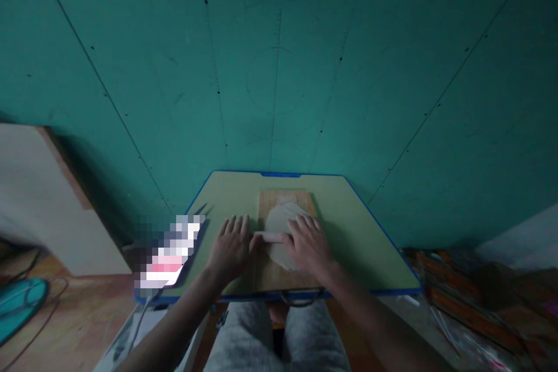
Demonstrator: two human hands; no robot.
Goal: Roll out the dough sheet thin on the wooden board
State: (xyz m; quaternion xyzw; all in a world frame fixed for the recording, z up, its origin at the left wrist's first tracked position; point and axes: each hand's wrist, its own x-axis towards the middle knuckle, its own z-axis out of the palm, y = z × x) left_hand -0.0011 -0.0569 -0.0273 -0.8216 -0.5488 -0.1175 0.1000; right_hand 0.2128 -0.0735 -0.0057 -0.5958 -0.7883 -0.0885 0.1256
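A pale rolling pin (pixel 272 237) lies crosswise over a flat, rounded sheet of dough (pixel 279 218). My left hand (pixel 232 247) covers the pin's left end, its fingers pointing away from me and its thumb along the pin. On the right end rests my right hand (pixel 308 241), with its fingers stretched over the dough's right part. The pin's ends are hidden beneath both hands. Under the dough is a wooden board (pixel 272 282), its long side pointing away from me.
The board lies on a light green folding table (pixel 361 244) with a blue edge, against a green wall (pixel 279 70). A blurred-out bright device (pixel 170 256) and a thin pointed object (pixel 200 209) are at the table's left. A white panel (pixel 56 203) leans farther left.
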